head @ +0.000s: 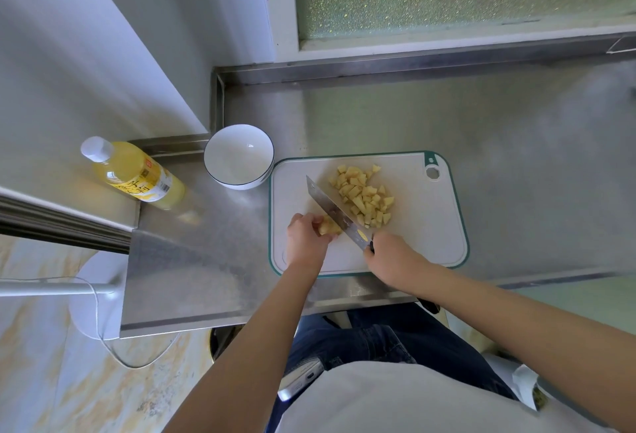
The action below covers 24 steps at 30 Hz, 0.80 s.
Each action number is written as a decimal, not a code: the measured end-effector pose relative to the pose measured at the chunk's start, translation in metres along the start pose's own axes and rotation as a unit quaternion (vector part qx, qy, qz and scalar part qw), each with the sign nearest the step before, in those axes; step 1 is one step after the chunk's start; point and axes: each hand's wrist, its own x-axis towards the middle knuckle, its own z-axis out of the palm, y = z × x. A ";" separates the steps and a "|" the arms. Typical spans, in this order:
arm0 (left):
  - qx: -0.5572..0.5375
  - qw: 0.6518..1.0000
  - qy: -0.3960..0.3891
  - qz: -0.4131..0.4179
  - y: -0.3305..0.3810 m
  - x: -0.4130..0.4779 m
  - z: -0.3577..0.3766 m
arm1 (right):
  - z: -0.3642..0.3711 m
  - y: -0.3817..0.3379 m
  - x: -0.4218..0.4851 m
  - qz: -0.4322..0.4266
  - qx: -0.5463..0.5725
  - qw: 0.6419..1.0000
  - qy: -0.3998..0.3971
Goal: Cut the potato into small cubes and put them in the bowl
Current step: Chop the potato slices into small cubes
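Here, steel knife (331, 207), pale angular potato cubes (363, 196)

Stainless steel surface (516, 129), raised rim along far and left edges. Green-edged white cutting board (423, 226) lies directly under both hands: left hand (304, 238), right hand (392, 257). White bowl (237, 160) with dark rim sits ahead-left of left hand, just beside board's far-left corner; contact unclear. Bottle (134, 172) of yellow liquid, white cap, further left of left hand, apart from bowl.

Soft daylight, wide-angle edge distortion
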 end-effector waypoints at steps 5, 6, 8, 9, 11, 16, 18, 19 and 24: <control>-0.004 1.000 -0.001 -0.003 -0.001 0.001 0.000 | 0.008 0.003 0.004 -0.008 0.020 1.000 0.009; -0.006 1.000 -0.001 -0.004 -0.001 0.000 -0.001 | 0.009 0.004 0.004 -0.011 0.019 1.000 0.014; -0.010 1.000 -0.001 -0.002 -0.001 0.000 -0.001 | 0.012 0.006 0.003 -0.017 0.009 1.000 0.024; -0.011 1.000 -0.001 -0.001 -0.001 0.000 -0.001 | 0.013 0.006 0.003 -0.019 0.001 0.999 0.029; -0.013 1.000 -0.001 0.000 -0.001 -0.001 -0.001 | 0.014 0.006 0.002 -0.022 -0.003 0.999 0.036; -0.021 1.000 0.000 0.006 -0.001 -0.002 -0.001 | 0.014 0.009 0.004 -0.020 0.021 0.999 0.029; -0.024 1.000 0.003 0.009 -0.001 -0.005 -0.001 | 0.013 0.011 0.005 -0.020 0.034 0.999 0.022; -0.025 1.000 0.004 0.009 -0.001 -0.006 -0.001 | 0.012 0.012 0.005 -0.024 0.044 0.999 0.021; -0.048 0.999 0.014 0.016 -0.001 -0.013 0.000 | -0.001 0.009 0.004 -0.023 0.036 0.999 0.032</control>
